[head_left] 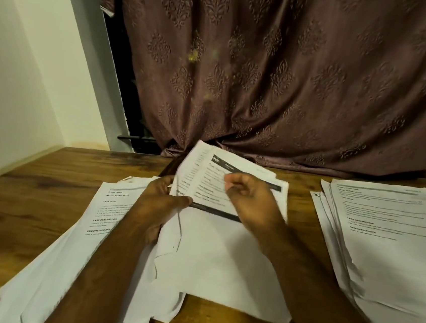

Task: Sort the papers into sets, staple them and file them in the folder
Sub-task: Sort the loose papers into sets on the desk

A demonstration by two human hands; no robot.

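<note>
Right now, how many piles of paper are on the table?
3: a left pile, a middle pile under the hands, and a right pile. More may lie past the right edge.

I see both forearms reaching forward from the bottom edge, converging toward the middle. My left hand (pixel 162 199) sits palm-down, thumb stretched out to the right and pinching, fingers tucked underneath out of sight. My right hand (pixel 251 198) sits just beside it, wrist bent, fingers curled inward toward the left, fingertips (pixel 228 182) bunched together in a loose pinch.
</note>
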